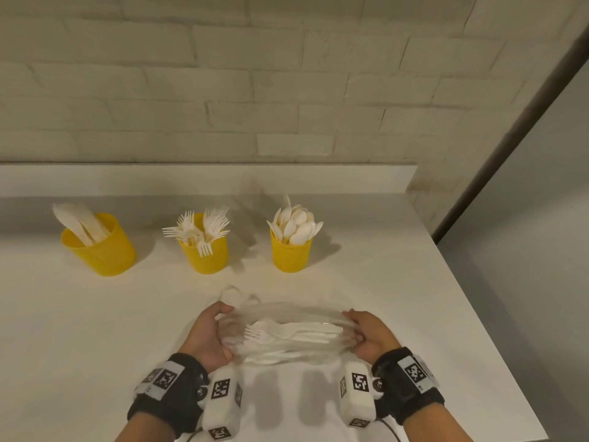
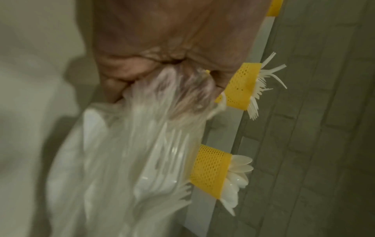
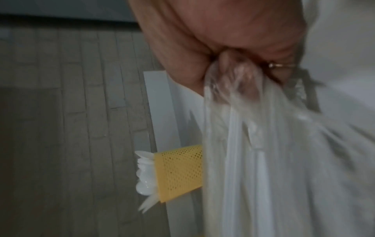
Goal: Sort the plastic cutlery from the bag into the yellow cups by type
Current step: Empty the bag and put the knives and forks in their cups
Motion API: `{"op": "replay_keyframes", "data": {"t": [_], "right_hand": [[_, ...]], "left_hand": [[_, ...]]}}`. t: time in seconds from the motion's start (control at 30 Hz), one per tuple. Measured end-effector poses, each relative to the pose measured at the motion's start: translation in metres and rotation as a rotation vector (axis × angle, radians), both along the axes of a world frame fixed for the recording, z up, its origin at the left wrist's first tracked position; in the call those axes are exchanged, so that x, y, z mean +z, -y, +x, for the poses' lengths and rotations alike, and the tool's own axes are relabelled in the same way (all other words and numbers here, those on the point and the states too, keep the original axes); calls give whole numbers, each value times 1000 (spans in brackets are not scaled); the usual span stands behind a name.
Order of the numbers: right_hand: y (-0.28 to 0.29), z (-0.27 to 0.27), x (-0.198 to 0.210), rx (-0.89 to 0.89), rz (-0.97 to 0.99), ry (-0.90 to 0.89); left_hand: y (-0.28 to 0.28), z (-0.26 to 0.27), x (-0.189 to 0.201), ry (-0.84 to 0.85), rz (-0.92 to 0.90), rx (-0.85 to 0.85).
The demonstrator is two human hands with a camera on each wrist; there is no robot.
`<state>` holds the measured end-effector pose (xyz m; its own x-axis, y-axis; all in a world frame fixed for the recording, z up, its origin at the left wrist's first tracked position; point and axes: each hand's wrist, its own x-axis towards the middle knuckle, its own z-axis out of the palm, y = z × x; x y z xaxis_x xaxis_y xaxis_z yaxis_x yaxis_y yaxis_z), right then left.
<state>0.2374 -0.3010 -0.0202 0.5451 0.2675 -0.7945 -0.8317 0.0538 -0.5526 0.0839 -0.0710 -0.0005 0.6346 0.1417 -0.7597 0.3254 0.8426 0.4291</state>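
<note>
Clear plastic bag (image 1: 287, 327): held low over the near part of the white counter (image 1: 95, 330), stretched lengthwise between both hands. Contents: white plastic cutlery (image 1: 287, 338) lying sideways, fork tines pointing left; other types inside cannot be told apart through the blur.

Left hand (image 1: 208, 338): fingers curled, gripping the gathered left end of the bag.

Right hand (image 1: 366, 336): fingers curled, pinching the bunched right end; a ring (image 3: 273, 65) shows on one finger.

Three yellow cups in a row further back on the counter, well apart from the bag:
- left cup (image 1: 100, 247), holding what appear to be knives (image 1: 79, 223);
- middle cup (image 1: 207, 253), holding forks (image 1: 204, 228);
- right cup (image 1: 291, 253), holding spoons (image 1: 296, 224).

Backdrop: pale brick wall (image 1: 223, 74).
</note>
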Motion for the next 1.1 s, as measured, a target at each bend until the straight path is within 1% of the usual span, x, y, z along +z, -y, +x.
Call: {"op": "replay_keyframes", "data": {"t": [0.03, 0.07, 0.13, 0.2, 0.27, 0.33, 0.4, 0.43, 0.47, 0.5, 0.57, 0.6, 0.63, 0.67, 0.73, 0.8, 0.83, 0.9, 0.97, 1.03, 1.07, 1.1], "right_hand": [[-1, 2, -1, 13, -19, 56], [-3, 4, 0, 74, -100, 165], [-9, 2, 4, 250, -337, 420], [-11, 0, 7, 395, -521, 628], [-7, -3, 10, 428, -596, 775], [-2, -7, 13, 448, -632, 900], [0, -12, 15, 523, -644, 982], [0, -13, 15, 557, -639, 992], [-1, -13, 14, 582, -639, 977], [-3, -13, 13, 594, -646, 958], [-4, -11, 10, 616, -692, 931], [-5, -9, 8, 614, -694, 923], [-4, -6, 8, 581, -664, 898], [-3, -4, 8, 505, -592, 833], [0, -1, 11, 305, -364, 617], [3, -1, 12, 180, -151, 430], [3, -2, 11, 138, -65, 366], [2, -5, 7, 64, 57, 291], [1, -8, 4, 10, 114, 266], [-1, -10, 0, -3, 104, 281], [-3, -9, -4, 24, 49, 314], [-5, -8, -7, 77, -49, 387]], "left_hand": [[1, 0, -1, -11, 47, -11], [4, 0, 0, -8, 130, -37], [8, 1, -2, -35, 326, -57], [11, 1, -4, -93, 601, -82], [9, -6, -4, -153, 901, -76], [8, -14, 0, -173, 1201, -81], [14, -20, 8, -145, 1504, -123], [17, -21, 9, -137, 1630, -179], [20, -20, 10, -154, 1719, -250], [22, -19, 11, -206, 1774, -344], [23, -17, 8, -309, 1790, -542], [21, -17, 6, -339, 1734, -619], [17, -17, 7, -350, 1637, -658], [12, -18, 8, -336, 1549, -657], [3, -19, 11, -286, 1460, -594], [1, -18, 13, -212, 1392, -468], [3, -17, 15, -185, 1344, -379], [10, -13, 17, -166, 1271, -205], [16, -9, 15, -171, 1280, -125], [20, -7, 8, -124, 1312, -119], [22, -7, 4, -91, 1335, -139], [22, -8, 1, -69, 1365, -175]]}}
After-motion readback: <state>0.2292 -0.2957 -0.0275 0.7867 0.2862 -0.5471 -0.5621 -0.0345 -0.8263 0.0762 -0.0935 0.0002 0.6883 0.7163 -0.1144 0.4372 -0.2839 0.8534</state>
